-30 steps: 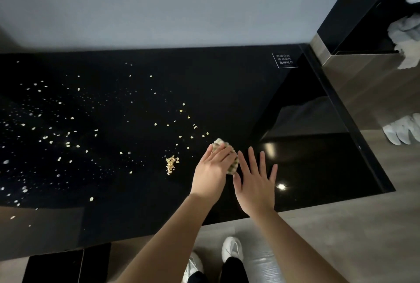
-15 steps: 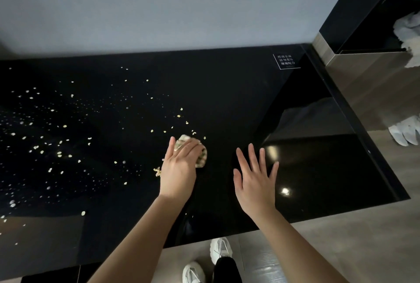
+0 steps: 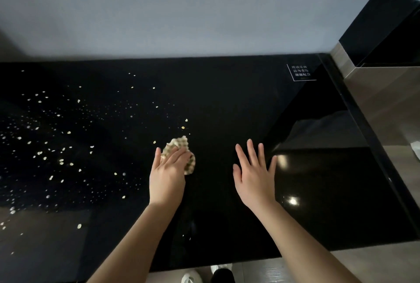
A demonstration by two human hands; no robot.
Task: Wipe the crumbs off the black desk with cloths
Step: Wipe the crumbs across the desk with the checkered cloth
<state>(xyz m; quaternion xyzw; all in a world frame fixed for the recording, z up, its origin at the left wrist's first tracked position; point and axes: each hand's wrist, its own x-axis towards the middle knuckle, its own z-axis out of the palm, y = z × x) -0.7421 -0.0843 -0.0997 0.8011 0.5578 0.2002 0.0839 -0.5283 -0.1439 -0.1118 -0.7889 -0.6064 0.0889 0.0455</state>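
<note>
Since a moment ago, our left hand (image 3: 167,177) has slid the cloth (image 3: 180,154) away from the right hand (image 3: 253,179) and toward the crumbs (image 3: 52,153), and the little heap of crumbs that sat beside the cloth is gone from view.

Now our left hand presses flat on the cloth, fingers (image 3: 176,156) spread over it, holding it down against the black desk (image 3: 227,101). The cloth is bunched and peeks out past our fingertips. Our right hand is open and holds nothing; it sits to the right of the cloth, well apart from it. We cannot tell if it rests on the desk or floats just above.

Most crumbs lie to the left of the cloth, spread far out. A few sit just behind the cloth, toward the wall (image 3: 181,10). The desk to the right of the cloth looks clean.

We think this step is sweeping the crumbs together. To do it well, we should keep the cloth flat and pressed down so no crumbs slip under it. We should push slowly, so the crumbs do not jump away. Long strokes in one direction should gather them into one pile.
</note>
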